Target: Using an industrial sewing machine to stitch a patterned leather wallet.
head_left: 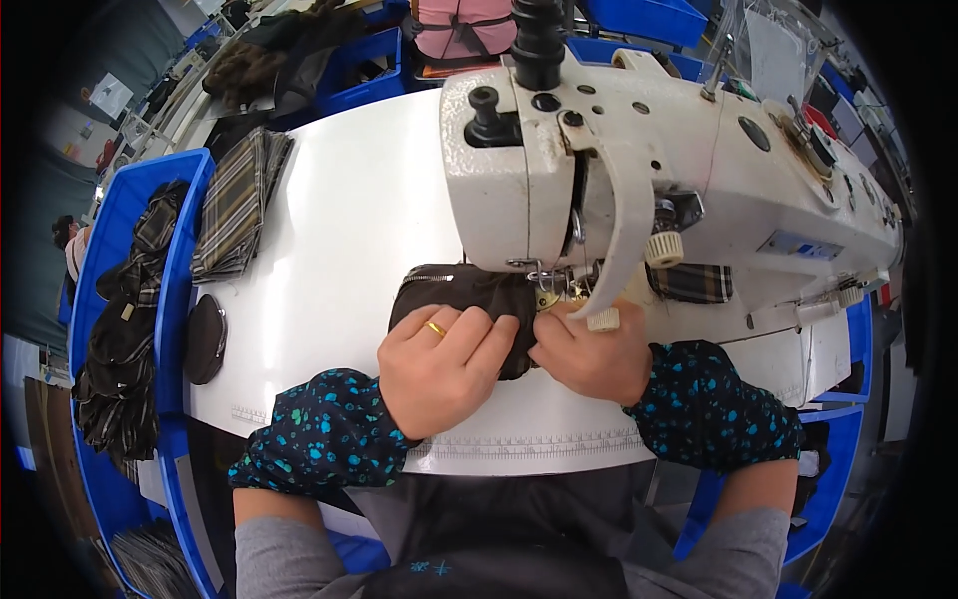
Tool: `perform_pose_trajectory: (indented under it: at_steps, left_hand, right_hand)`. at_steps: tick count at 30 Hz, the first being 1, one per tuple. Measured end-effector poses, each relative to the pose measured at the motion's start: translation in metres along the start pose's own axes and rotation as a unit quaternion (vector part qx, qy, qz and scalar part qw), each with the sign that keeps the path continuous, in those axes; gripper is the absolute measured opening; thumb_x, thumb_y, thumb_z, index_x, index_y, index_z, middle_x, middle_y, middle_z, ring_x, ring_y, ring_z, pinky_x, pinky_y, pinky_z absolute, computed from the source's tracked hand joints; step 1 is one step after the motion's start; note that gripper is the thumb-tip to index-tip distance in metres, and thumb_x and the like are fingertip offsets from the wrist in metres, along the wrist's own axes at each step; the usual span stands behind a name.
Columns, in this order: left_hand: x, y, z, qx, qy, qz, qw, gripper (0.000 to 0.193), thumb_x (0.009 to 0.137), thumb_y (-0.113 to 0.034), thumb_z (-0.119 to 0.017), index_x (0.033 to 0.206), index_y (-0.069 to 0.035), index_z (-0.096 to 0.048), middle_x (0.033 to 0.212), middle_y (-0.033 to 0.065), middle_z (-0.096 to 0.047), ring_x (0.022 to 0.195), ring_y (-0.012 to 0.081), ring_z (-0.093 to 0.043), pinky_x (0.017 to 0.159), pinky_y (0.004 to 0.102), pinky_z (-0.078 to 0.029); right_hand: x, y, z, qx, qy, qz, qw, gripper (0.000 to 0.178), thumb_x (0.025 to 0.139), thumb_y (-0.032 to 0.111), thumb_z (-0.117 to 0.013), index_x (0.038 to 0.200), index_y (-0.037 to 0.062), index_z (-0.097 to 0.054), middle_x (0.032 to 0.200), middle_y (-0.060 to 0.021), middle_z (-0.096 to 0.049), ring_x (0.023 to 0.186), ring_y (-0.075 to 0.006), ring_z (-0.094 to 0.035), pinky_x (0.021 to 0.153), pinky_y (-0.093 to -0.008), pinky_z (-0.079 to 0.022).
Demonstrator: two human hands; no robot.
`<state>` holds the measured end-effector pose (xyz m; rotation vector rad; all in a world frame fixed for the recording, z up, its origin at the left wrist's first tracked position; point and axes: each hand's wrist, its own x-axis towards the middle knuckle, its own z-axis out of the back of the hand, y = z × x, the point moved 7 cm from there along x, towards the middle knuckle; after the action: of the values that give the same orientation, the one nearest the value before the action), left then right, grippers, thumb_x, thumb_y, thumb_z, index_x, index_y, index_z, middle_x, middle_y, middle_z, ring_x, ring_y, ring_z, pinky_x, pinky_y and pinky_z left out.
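Dark brown cloth, a soft pouch-like piece point(481, 285) with a silvery zipper point(431, 279) near its upper edge, lay on the white table point(339, 200) under the left hand point(439, 364), reaching toward the needle area of the white metal sewing machine point(699, 150) beyond both hands. The left hand, wearing a gold ring point(436, 328), curled over the piece; whether it gripped or only pressed could not be told. The right hand point(597, 349) was bunched narrow at the piece's right side, its hold partly hidden. Well left of the left hand, a long blue plastic bin point(180, 240) held heaped dark and plaid cloth pieces point(120, 329). Between bin and hand lay a dark oval cloth piece point(206, 339); farther from the hand sat a brown plaid cloth stack point(235, 205). Well right of the right hand, a blue plastic box point(836, 479) held dark cloth point(810, 449).
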<state>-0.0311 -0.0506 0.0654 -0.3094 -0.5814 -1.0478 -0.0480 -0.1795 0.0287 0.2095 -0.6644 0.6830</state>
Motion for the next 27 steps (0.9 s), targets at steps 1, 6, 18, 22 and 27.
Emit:
perform_pose_trajectory:
  at_steps: [1, 6, 18, 22, 27]
  left_hand:
    - [-0.001, 0.001, 0.000, 0.001, -0.001, 0.000, 1.000, 0.047, 0.060, -0.015, -0.072, 0.106, -0.006, -0.069, 0.080, 0.0012, -0.054, 0.069, 0.0151, -0.058, 0.068, 0.0284, -0.051]
    - [-0.005, 0.012, -0.013, -0.038, -0.007, 0.005, 0.999, 0.046, 0.048, -0.017, -0.077, 0.091, -0.008, -0.063, 0.074, 0.0009, -0.053, 0.062, 0.0161, -0.057, 0.054, 0.0310, -0.044]
    - [0.008, 0.034, -0.010, -0.375, 0.159, 0.106, 0.907, 0.037, 0.084, -0.024, -0.078, 0.114, -0.006, -0.066, 0.116, 0.0131, -0.064, 0.104, 0.0318, -0.066, 0.085, 0.0373, -0.056]
    - [0.004, 0.029, -0.018, -0.318, 0.150, 0.050, 0.935, 0.036, 0.085, -0.018, -0.075, 0.118, -0.006, -0.066, 0.120, 0.0084, -0.066, 0.101, 0.0294, -0.065, 0.085, 0.0361, -0.055]
    - [-0.002, 0.028, -0.029, -0.237, 0.150, 0.018, 0.960, 0.032, 0.081, -0.017, -0.076, 0.111, -0.009, -0.068, 0.116, 0.0021, -0.068, 0.093, 0.0242, -0.063, 0.079, 0.0344, -0.054]
  right_hand:
    - [0.001, 0.000, -0.001, 0.000, -0.001, 0.002, 1.000, 0.023, 0.074, 0.019, -0.074, 0.077, 0.0098, -0.054, 0.073, -0.0027, -0.054, 0.056, -0.0190, -0.057, 0.047, -0.0325, -0.046]
    - [0.003, 0.009, -0.001, -0.005, 0.006, 0.031, 1.000, 0.023, 0.077, 0.019, -0.071, 0.072, 0.0121, -0.050, 0.066, -0.0018, -0.044, 0.056, -0.0182, -0.052, 0.046, -0.0320, -0.042]
    - [-0.007, 0.008, -0.005, -0.026, 0.016, 0.011, 0.999, 0.013, 0.067, 0.019, -0.065, 0.066, 0.0185, -0.052, 0.077, 0.0024, -0.044, 0.075, -0.0102, -0.056, 0.053, -0.0335, -0.037]
    - [-0.011, 0.007, -0.010, -0.011, 0.044, 0.010, 0.999, 0.013, 0.065, 0.020, -0.065, 0.067, 0.0174, -0.052, 0.077, 0.0032, -0.045, 0.075, -0.0105, -0.055, 0.053, -0.0340, -0.036]
    - [-0.011, 0.010, -0.010, -0.007, 0.075, 0.002, 0.997, 0.014, 0.073, 0.024, -0.072, 0.075, 0.0154, -0.061, 0.076, 0.0026, -0.047, 0.071, -0.0107, -0.057, 0.051, -0.0319, -0.039]
